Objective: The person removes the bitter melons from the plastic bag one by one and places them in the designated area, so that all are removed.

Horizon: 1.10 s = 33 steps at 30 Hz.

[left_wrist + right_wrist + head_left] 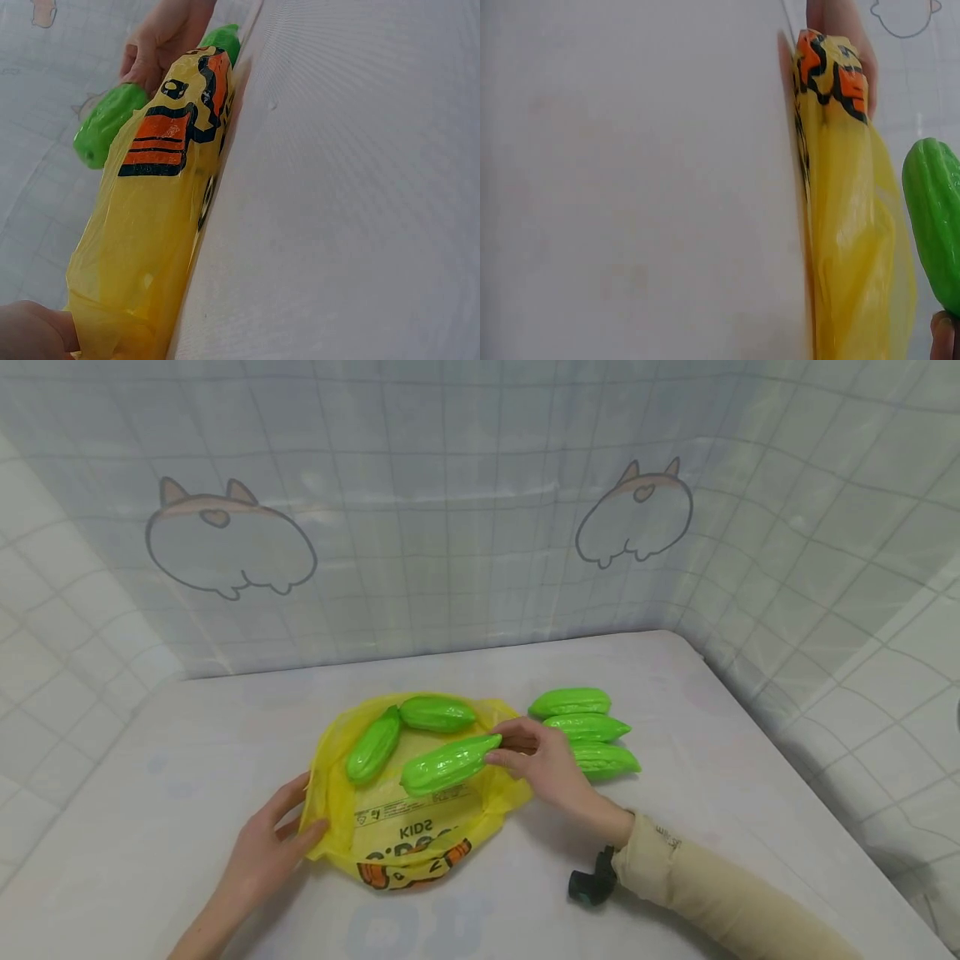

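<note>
A yellow plastic bag (330, 752) with a printed animal face lies with its mouth spread wide on the table. My left hand (266, 843) holds the bag's left rim, thumb on the near side. Over the opening, my right hand (543, 760) pinches the tapered end of a glossy, ridged green bitter melon (447, 766); it also shows in the right wrist view beside the bag. Inside the bag lie two more bitter melons, one at the left (375, 746) and one at the back (437, 714).
Right of the bag, three bitter melons (572, 702) lie in a row, the nearest partly behind my right hand. A black device (592, 887) sits at my right wrist by the beige sleeve (697, 877). Grid-patterned cloth (450, 527) hangs behind the white table (202, 760).
</note>
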{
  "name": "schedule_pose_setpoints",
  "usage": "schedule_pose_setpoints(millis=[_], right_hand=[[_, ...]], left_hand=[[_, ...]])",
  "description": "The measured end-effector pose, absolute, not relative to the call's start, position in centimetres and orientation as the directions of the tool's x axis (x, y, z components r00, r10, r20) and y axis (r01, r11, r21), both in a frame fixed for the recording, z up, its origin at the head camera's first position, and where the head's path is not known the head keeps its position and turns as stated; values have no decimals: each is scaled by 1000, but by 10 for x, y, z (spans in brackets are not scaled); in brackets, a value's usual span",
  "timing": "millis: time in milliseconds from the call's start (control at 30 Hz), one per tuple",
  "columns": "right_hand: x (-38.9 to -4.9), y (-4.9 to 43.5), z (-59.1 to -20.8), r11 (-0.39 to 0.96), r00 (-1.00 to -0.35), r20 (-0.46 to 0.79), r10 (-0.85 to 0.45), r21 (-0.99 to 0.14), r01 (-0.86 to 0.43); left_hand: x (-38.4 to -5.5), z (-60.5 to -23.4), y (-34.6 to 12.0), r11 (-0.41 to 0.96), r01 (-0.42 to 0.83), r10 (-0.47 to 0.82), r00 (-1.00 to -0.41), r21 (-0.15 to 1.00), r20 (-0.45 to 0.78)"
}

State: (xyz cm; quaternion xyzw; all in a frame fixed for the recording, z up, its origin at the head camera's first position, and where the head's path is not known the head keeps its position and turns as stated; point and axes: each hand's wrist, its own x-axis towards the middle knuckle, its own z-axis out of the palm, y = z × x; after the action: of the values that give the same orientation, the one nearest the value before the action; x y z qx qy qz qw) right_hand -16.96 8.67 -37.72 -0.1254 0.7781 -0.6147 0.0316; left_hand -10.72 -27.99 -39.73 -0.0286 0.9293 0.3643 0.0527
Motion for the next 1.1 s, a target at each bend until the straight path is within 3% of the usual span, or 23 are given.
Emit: schedule_pose_setpoints(millis=[1100], right_hand=[[-179, 168, -372, 360, -981, 191, -32, -913, -190]], left_hand=[[-106, -398, -280, 730, -104, -19, -991, 676, -132]])
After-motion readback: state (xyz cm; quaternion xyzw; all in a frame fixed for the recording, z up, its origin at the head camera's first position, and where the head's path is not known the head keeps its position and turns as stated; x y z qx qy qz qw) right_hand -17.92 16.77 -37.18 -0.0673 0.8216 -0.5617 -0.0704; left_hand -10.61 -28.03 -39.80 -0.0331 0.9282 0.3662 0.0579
